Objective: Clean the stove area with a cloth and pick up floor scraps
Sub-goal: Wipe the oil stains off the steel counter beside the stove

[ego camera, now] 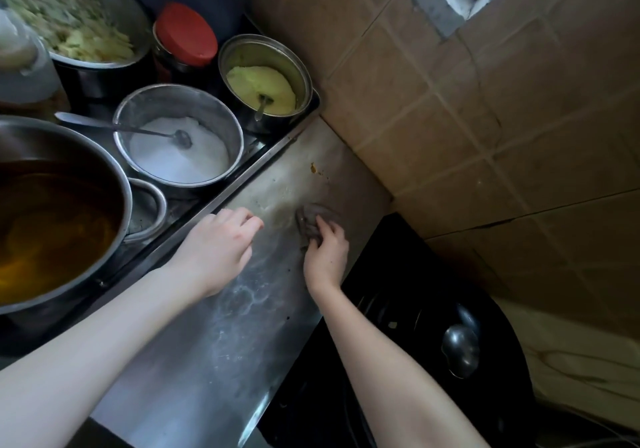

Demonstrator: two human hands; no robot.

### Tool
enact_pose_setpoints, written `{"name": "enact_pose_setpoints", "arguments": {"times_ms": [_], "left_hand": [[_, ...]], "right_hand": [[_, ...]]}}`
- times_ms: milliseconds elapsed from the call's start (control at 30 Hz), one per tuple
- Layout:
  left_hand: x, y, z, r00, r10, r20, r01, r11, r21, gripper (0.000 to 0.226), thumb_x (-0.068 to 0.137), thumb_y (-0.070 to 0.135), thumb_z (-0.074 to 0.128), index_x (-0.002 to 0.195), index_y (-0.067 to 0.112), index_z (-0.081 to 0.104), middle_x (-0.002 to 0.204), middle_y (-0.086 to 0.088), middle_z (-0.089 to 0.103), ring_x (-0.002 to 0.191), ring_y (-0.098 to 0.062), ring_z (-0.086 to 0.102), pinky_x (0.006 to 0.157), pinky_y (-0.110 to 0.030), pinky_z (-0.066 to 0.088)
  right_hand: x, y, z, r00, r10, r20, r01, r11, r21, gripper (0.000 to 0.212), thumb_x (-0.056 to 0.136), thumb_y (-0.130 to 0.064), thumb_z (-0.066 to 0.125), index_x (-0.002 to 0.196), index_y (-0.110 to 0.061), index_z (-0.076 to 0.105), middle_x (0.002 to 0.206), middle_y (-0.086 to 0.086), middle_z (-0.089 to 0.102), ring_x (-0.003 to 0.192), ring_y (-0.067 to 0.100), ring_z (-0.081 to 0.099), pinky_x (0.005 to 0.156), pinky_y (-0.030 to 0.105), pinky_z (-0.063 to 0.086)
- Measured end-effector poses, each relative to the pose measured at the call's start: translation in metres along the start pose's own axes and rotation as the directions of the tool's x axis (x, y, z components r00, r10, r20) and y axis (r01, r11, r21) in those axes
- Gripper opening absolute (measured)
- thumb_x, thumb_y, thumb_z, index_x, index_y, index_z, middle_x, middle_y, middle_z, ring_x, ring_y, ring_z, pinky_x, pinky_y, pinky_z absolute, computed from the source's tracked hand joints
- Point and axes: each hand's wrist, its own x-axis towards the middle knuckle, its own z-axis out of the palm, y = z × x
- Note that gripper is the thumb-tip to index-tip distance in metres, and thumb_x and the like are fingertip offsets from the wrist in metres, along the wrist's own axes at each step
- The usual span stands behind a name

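Observation:
A small grey cloth (310, 221) lies bunched on the steel counter (221, 336) beside the stove. My right hand (327, 253) grips the cloth with curled fingers and presses it onto the steel. My left hand (221, 250) rests on the counter just left of it, fingers loosely bent and holding nothing. A brown food scrap (314, 167) sits on the steel farther back, near the wall. Streaky wet marks cover the counter around my forearms.
A black wok (415, 343) with a metal ladle (460, 347) fills the stove at the right. At the left stand a pot of brown liquid (52, 226), a salt pot (178, 139), a pot of yellow paste (265, 80), a red-lidded jar (185, 35) and a bowl of chopped vegetables (72, 18). Tiled wall (485, 118) behind.

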Motion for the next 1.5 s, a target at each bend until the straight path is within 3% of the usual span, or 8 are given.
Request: {"name": "enact_pose_setpoints", "arguments": {"times_ms": [100,433,600,733,933,1200,1333,1500], "left_hand": [[0.009,0.002,-0.002,1.0,0.02,0.004,-0.02,1.0,-0.003,0.03,0.086,0.013,0.058,0.115,0.011,0.06,0.114,-0.008,0.061,0.1,-0.033,0.057,0.081,-0.041,0.047],[0.022,0.005,-0.008,1.0,0.021,-0.017,-0.021,1.0,0.007,0.032,0.089,0.018,0.053,0.121,0.016,0.056,0.121,-0.003,0.056,0.108,-0.028,0.054,0.087,-0.038,0.045],[0.019,0.002,-0.01,1.0,0.014,0.005,-0.014,1.0,0.016,0.034,0.09,0.019,0.051,0.124,0.017,0.054,0.125,-0.001,0.054,0.111,-0.025,0.054,0.089,-0.036,0.043],[0.02,0.002,-0.014,1.0,0.021,0.013,-0.021,0.999,0.034,0.032,0.083,0.013,0.062,0.114,0.011,0.062,0.114,-0.007,0.062,0.1,-0.031,0.06,0.08,-0.04,0.049],[0.02,0.003,-0.016,1.0,0.005,-0.001,-0.005,0.999,0.033,0.03,0.079,0.009,0.067,0.109,0.009,0.065,0.107,-0.009,0.064,0.093,-0.034,0.061,0.075,-0.04,0.049],[0.019,0.003,-0.013,1.0,0.008,-0.025,-0.007,0.998,0.057,0.032,0.063,0.003,0.079,0.094,0.007,0.069,0.093,-0.01,0.068,0.075,-0.033,0.065,0.062,-0.038,0.053],[0.015,0.0,-0.009,0.999,-0.025,-0.03,0.026,0.999,0.045,0.03,0.08,0.01,0.066,0.11,0.011,0.064,0.109,-0.005,0.062,0.095,-0.03,0.061,0.077,-0.039,0.048],[0.008,-0.002,-0.014,0.999,-0.029,-0.02,0.03,0.998,0.054,0.031,0.067,0.005,0.076,0.096,0.008,0.068,0.096,-0.009,0.067,0.081,-0.032,0.065,0.066,-0.037,0.053]], "right_hand": [[0.012,0.006,-0.005,0.999,-0.027,0.031,0.027,1.0,-0.003,0.044,0.092,-0.005,0.05,0.131,-0.024,0.054,0.139,0.001,0.045,0.124,0.022,0.041,0.102,0.029,0.036],[0.092,-0.01,-0.012,0.987,0.154,-0.036,-0.154,0.988,-0.006,0.045,0.092,-0.005,0.054,0.135,-0.019,0.05,0.134,0.006,0.049,0.118,0.029,0.05,0.098,0.038,0.045],[0.107,-0.043,0.002,0.999,0.018,0.044,-0.017,0.999,-0.038,0.046,0.094,-0.008,0.05,0.138,-0.02,0.047,0.139,0.008,0.045,0.122,0.03,0.046,0.101,0.037,0.04],[0.106,-0.06,0.009,0.982,-0.119,0.15,0.13,0.989,-0.068,0.045,0.094,-0.008,0.046,0.138,-0.019,0.047,0.141,0.009,0.042,0.124,0.031,0.041,0.104,0.036,0.036],[0.081,-0.022,-0.003,0.929,-0.298,0.218,0.324,0.941,-0.098,0.043,0.095,-0.013,0.046,0.136,-0.023,0.048,0.144,0.005,0.041,0.125,0.028,0.038,0.101,0.04,0.039],[0.113,0.01,-0.027,0.999,0.031,0.031,-0.029,0.998,-0.064,0.042,0.094,-0.014,0.053,0.136,-0.017,0.049,0.139,0.008,0.046,0.122,0.028,0.049,0.1,0.04,0.045],[0.141,-0.011,-0.027,0.981,0.192,-0.014,-0.191,0.981,0.04,0.043,0.093,-0.007,0.054,0.135,-0.012,0.05,0.134,0.009,0.053,0.119,0.027,0.054,0.096,0.035,0.046],[0.151,-0.039,-0.018,0.996,0.089,0.02,-0.089,0.996,0.009,0.043,0.09,-0.005,0.052,0.133,-0.012,0.052,0.131,0.01,0.057,0.119,0.028,0.054,0.098,0.031,0.042]]}}
